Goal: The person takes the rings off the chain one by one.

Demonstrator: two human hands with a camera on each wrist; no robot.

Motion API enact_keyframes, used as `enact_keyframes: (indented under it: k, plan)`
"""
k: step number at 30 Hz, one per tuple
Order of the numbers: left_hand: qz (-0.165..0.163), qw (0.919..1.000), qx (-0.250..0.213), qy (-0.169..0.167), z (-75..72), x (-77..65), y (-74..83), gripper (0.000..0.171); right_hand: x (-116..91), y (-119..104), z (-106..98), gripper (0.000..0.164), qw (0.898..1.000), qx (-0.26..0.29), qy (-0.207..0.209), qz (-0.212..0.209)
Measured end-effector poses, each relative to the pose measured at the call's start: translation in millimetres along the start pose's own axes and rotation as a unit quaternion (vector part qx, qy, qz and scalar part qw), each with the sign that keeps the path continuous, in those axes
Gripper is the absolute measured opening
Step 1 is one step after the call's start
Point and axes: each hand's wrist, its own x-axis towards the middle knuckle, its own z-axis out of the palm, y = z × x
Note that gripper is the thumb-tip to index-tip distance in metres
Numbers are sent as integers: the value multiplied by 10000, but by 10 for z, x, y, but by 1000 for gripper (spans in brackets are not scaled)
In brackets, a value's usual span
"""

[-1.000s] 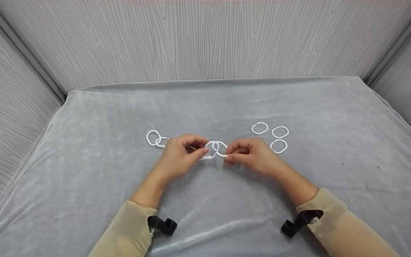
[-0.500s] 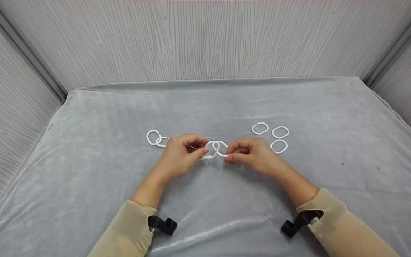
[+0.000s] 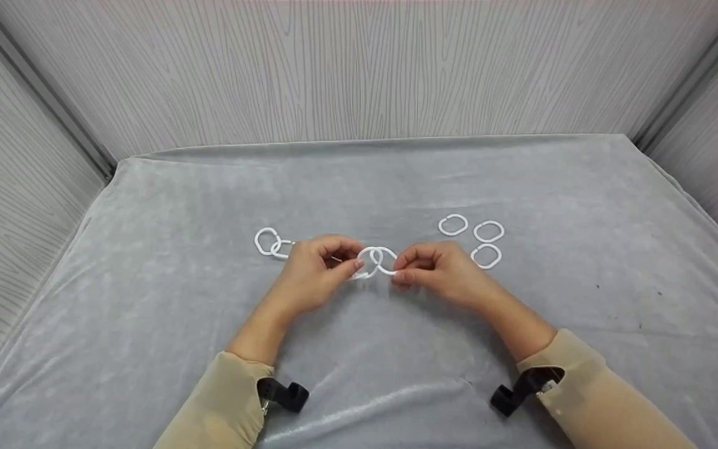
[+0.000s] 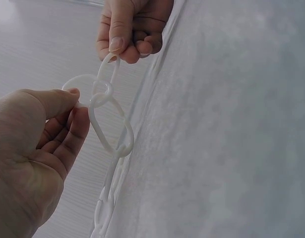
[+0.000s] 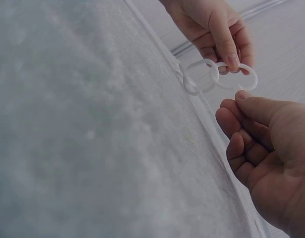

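Observation:
My left hand (image 3: 315, 274) pinches a white plastic chain link (image 4: 82, 77) between thumb and fingertips. My right hand (image 3: 446, 274) pinches a second white link (image 4: 116, 69) by its end. The two held links cross each other between the hands, raised over the cloth. In the left wrist view a further link (image 4: 130, 136) hangs from this crossing, and more chain (image 4: 105, 208) trails down below it. Past the left hand, linked rings (image 3: 265, 240) lie on the cloth; the left hand hides part of the chain between.
Three loose white links lie to the right, beyond the right hand: a left one (image 3: 440, 226), a far right one (image 3: 488, 241) and a near one (image 3: 487, 267). Grey cloth (image 3: 359, 187) covers the table, with pale wood-grain panels (image 3: 359, 68) behind and at both sides.

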Motion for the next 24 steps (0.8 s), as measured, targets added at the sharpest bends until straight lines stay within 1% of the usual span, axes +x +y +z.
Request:
enact_keyframes:
  k: [10, 17, 24]
  plan:
    - [-121, 9999, 16, -23, 2, -4, 16, 15, 7, 15, -6, 14, 10000, -21, -44, 2]
    - [-102, 9999, 0, -28, 0, -5, 13, 14, 12, 25, -3, 13, 10000, -74, -24, -21]
    - [-43, 10000, -21, -8, -8, -1, 9, 13, 7, 16, -16, 13, 9999, -101, -14, 49]
